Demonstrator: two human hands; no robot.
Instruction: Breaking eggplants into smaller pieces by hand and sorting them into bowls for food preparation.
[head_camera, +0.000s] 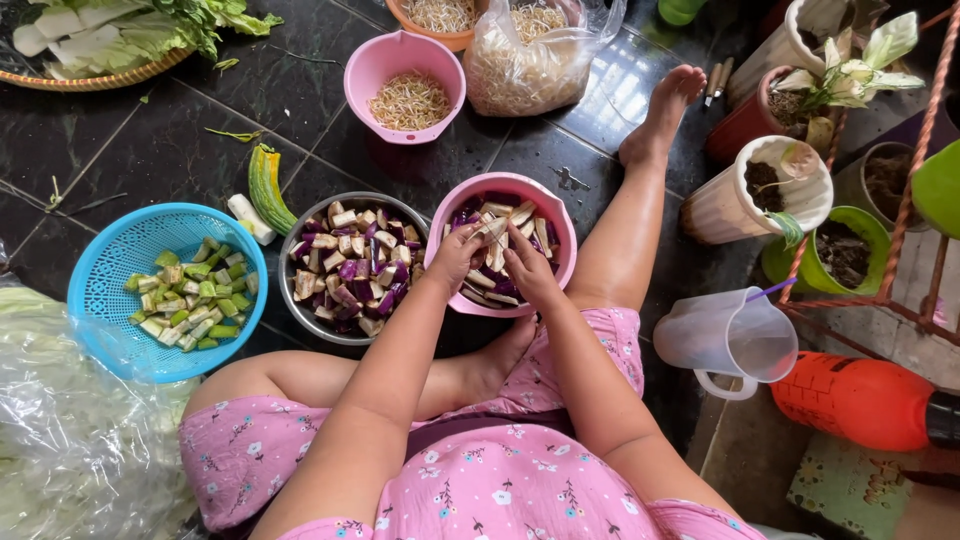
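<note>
Pale strips of cut eggplant (497, 232) with purple skin lie piled in a pink bowl (556, 212) on the dark tiled floor (180, 130), just in front of the seated person's crossed legs. Both hands reach down into this bowl, forearms angled inward. The left hand (455, 255) and right hand (527, 268) meet over the pile, fingers closed on one long pale strip between them. Beside it, a steel bowl (300, 310) holds eggplant chunks.

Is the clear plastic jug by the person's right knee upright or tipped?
Tipped. The jug lies on its side on the floor, its open mouth toward the orange container.
</note>
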